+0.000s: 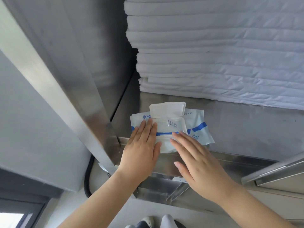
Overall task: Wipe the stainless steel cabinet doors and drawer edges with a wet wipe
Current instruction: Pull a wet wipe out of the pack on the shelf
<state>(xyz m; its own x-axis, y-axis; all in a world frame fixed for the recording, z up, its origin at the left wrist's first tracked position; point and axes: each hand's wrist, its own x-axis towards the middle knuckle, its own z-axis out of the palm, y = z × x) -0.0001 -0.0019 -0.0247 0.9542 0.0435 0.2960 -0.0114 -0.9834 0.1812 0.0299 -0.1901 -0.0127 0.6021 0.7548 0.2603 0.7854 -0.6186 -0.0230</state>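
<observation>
While both hands, left hand (139,150) and right hand (197,160), lie flat & unclenched on the wet wipe pack (171,129) w/ lid up, at 12 o'clock on the shelf (246,129), pulling a wipe looks next

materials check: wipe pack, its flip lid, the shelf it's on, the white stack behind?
Wipe pack: soft glossy plastic film, creased and printed. Flip lid: rigid white moulded plastic, standing open. Shelf: brushed stainless steel by its dull grey sheen and faint reflections. White stack: folded fabric, probably quilted textile; fibre can't be told.
</observation>
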